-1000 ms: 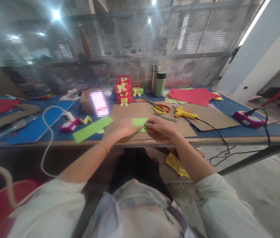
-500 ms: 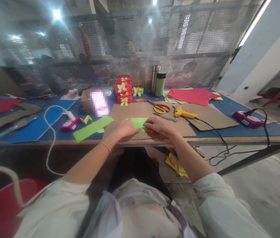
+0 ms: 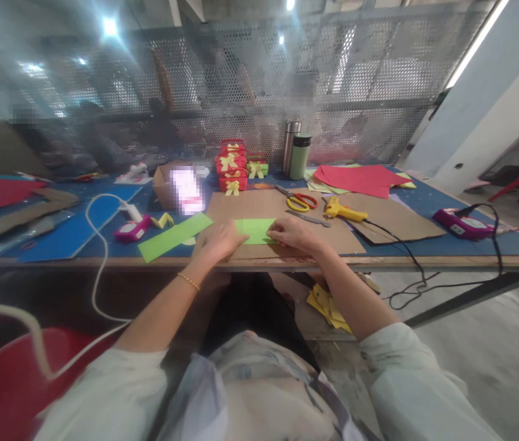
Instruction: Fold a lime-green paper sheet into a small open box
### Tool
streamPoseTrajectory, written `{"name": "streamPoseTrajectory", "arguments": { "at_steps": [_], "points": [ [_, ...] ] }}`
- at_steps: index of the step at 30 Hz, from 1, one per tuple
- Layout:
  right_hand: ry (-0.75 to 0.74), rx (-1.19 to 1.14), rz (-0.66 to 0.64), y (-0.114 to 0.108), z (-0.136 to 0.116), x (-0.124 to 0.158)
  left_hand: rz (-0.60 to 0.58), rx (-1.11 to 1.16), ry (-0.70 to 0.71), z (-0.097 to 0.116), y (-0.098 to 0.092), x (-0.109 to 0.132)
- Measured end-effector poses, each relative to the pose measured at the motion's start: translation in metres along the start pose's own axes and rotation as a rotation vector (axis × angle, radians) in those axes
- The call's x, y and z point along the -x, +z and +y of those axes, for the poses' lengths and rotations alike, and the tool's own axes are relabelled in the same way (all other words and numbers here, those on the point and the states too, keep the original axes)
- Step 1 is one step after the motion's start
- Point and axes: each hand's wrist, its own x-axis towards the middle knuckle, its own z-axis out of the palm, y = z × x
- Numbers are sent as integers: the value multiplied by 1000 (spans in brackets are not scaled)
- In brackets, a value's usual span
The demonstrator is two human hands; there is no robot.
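Observation:
A small green paper piece (image 3: pixel 255 231) lies on a brown cardboard sheet (image 3: pixel 268 205) at the table's near edge. My left hand (image 3: pixel 219 239) lies on the paper's left end, fingers curled down on it. My right hand (image 3: pixel 292 234) pinches the paper's right end with bent fingers. A long green paper strip (image 3: pixel 174 236) lies flat just left of my left hand.
Scissors (image 3: pixel 299 200), a metal blade (image 3: pixel 309 218) and a yellow glue gun (image 3: pixel 342 210) lie behind my hands. Red gift boxes (image 3: pixel 230 168), two flasks (image 3: pixel 296 156), red paper (image 3: pixel 358 177), two pink devices (image 3: pixel 462 223) with cables and a cardboard box (image 3: pixel 167 184) stand around.
Both hands have slid slightly left along the green paper, so more of it shows between them. The view has shifted a little.

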Motion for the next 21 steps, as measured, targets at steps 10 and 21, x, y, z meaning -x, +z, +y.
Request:
{"name": "streamPoseTrajectory", "arguments": {
  "at_steps": [10, 21],
  "points": [
    [16, 25, -22, -1, -1, -1, 73, -38, -175, -16, 13, 4],
    [23, 22, -5, 3, 3, -2, 216, -149, 46, -25, 22, 8]
  ]
}}
